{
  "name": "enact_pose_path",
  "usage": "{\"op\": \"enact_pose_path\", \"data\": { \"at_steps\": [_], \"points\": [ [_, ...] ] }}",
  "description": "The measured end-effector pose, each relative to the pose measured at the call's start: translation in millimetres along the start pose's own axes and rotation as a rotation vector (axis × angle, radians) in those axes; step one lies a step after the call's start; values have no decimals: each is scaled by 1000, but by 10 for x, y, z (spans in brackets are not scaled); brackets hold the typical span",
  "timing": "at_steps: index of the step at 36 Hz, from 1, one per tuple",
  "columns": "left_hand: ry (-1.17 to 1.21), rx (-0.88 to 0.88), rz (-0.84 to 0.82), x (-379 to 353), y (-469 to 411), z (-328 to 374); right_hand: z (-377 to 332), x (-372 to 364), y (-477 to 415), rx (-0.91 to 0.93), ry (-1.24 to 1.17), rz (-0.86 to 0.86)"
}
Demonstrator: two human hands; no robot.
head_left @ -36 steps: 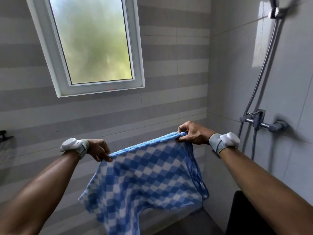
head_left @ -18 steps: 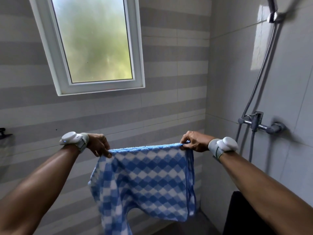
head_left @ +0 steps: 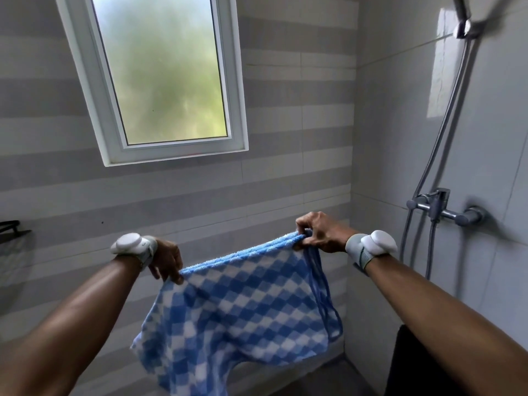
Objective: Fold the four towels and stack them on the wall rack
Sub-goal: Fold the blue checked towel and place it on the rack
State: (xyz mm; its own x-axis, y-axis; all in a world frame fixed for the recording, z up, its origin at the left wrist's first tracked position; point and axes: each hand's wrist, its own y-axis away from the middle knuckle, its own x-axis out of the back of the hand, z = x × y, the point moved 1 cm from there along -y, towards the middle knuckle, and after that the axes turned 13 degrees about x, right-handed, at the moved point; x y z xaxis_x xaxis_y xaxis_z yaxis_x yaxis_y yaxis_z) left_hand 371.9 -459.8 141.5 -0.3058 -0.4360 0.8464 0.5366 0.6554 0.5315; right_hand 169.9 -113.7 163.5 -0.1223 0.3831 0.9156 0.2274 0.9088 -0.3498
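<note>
A blue and white checked towel point(head_left: 237, 318) hangs in the air in front of me, doubled over, with its folded top edge stretched between my hands. My left hand point(head_left: 167, 260) pinches the top left corner, lower down. My right hand point(head_left: 320, 234) pinches the top right corner, held higher, so the top edge slopes up to the right. The towel's lower part billows toward me. A black wall rack point(head_left: 11, 228) juts out at the far left edge; only its tip shows. No other towels are in view.
A frosted window point(head_left: 163, 70) is set in the striped tile wall ahead. A shower mixer point(head_left: 445, 210) with hose and a shower head holder point(head_left: 464, 27) are on the right wall. A dark object point(head_left: 414, 367) stands at the lower right.
The towel's top edge was level half a second ago; now my right hand is higher and my left lower, and the lower part has swung out toward me.
</note>
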Motion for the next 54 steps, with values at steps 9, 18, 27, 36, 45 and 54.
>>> {"op": "enact_pose_path", "data": {
  "at_steps": [9,18,27,36,45,54],
  "points": [
    [-164,-148,2,-540,-237,179,-374,109,-207,210,-148,177],
    [590,-861,86,-480,678,1181,-439,-5,-318,270,-174,180],
    [609,-910,82,-482,680,1553,-136,36,-105,187,-154,139],
    [648,-997,89,-560,752,1731,45,-43,59,123,-258,213],
    [522,-1005,251,-597,708,1720,160,-233,231,-17,-475,146],
    [613,-1000,362,-485,702,1598,33,-499,350,-31,-650,223]
  ]
}}
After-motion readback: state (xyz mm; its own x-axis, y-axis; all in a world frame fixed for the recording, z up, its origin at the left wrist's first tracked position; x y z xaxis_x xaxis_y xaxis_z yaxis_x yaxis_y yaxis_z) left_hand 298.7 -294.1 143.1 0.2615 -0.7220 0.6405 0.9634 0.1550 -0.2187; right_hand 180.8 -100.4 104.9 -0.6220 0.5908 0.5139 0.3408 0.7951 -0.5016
